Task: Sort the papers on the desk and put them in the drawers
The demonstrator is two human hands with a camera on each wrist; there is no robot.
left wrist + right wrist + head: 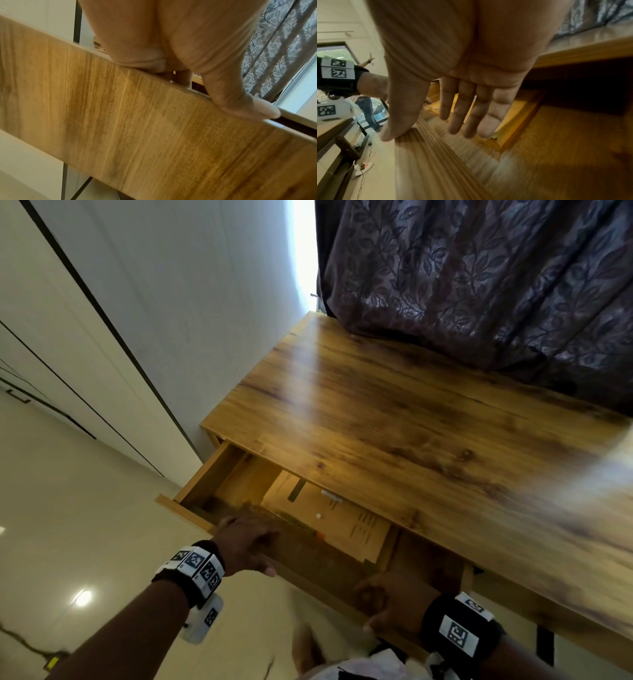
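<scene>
The wooden desk (pixel 411 422) has its left drawer pulled out. Brown paper sheets (pixel 342 522) with printed lines lie flat inside the drawer. My left hand (pixel 246 546) grips the drawer front (pixel 308 559) at its top edge, fingers hooked inside and thumb on the outer face. Up close, the left hand (pixel 171 40) sits over the drawer front (pixel 137 121). My right hand (pixel 390 601) rests further right on the same front. In the right wrist view the right hand (pixel 462 54) has straight fingers over the drawer, thumb touching the drawer front (pixel 428 155).
A dark patterned curtain (pixel 479 285) hangs over the desk's far edge. White wall panels (pixel 137 302) stand left of the desk, above a pale tiled floor (pixel 85 525). A power strip (pixel 363 167) with cables lies on the floor, and another person's legs (pixel 366 108) show far off.
</scene>
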